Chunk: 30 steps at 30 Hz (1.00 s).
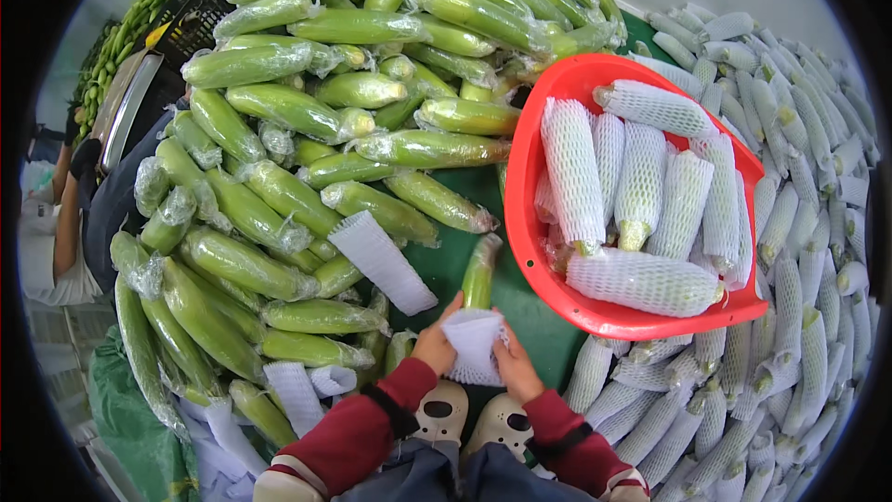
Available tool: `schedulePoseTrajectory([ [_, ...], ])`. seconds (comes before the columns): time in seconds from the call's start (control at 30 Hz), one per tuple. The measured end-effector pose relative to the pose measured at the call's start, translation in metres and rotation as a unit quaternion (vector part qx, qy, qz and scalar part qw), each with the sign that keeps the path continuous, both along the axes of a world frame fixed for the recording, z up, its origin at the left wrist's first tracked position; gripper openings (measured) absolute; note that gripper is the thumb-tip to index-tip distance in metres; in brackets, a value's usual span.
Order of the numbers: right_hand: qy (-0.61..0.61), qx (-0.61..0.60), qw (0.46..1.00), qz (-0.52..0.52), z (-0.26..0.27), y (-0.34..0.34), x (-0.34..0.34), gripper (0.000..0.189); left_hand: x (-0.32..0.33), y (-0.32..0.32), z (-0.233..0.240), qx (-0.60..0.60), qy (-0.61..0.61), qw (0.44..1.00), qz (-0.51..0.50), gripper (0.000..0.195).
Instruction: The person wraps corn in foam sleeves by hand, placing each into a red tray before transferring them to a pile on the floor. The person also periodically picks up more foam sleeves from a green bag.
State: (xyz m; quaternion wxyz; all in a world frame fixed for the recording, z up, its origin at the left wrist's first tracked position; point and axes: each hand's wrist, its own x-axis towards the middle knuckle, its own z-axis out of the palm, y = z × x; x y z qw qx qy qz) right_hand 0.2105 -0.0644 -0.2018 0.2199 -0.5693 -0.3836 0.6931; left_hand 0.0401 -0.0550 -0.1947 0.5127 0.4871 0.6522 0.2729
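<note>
Low in the middle, just above my shoes, my left hand (435,343) and my right hand (517,362) grip opposite sides of a white foam net sleeve (474,343). A green ear of corn in its husk (479,272) sticks out of the sleeve's far end, its tip pointing away from me. How deep it sits inside is hidden. Left of it, a flattened foam net sleeve (383,263) lies across wrapped corn ears (376,213). Beyond my right hand, a red plastic scoop-shaped basket (526,223) holds several ears in foam net sleeves (573,167).
Plastic-wrapped corn (251,258) is heaped left and ahead. Sleeved ears (697,418) are piled to the right, under and around the basket. Loose sleeves (293,394) and a green sack (139,411) lie lower left. Another person's arm (67,223) shows far left, near a black crate (191,17).
</note>
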Motion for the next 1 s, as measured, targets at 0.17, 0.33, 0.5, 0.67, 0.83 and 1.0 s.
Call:
schedulePoseTrajectory([
  [0.17,0.226,-0.011,0.958,-0.175,0.087,-0.005,-0.003,0.039,0.002,0.000,0.066,-0.108,-0.209,0.972,-0.017,0.038],
  [0.33,0.127,0.053,0.938,-0.317,0.054,-0.004,-0.003,0.031,0.029,0.004,0.069,-0.221,-0.402,0.864,0.208,0.028],
  [0.5,0.101,0.127,0.907,-0.388,0.032,0.000,-0.002,0.024,0.046,0.011,0.044,-0.145,-0.363,0.900,0.193,0.027],
  [0.67,0.199,0.021,0.892,-0.406,0.058,0.026,-0.003,0.022,0.055,0.023,0.046,-0.198,-0.511,0.794,0.262,0.027],
  [0.83,0.233,-0.074,0.880,-0.407,0.083,0.024,-0.005,0.021,0.051,0.020,0.076,-0.212,-0.516,0.784,0.273,0.027],
  [1.0,0.164,0.082,0.910,-0.371,-0.009,0.023,0.004,0.020,0.062,0.024,0.033,-0.056,-0.337,0.900,0.272,0.023],
])
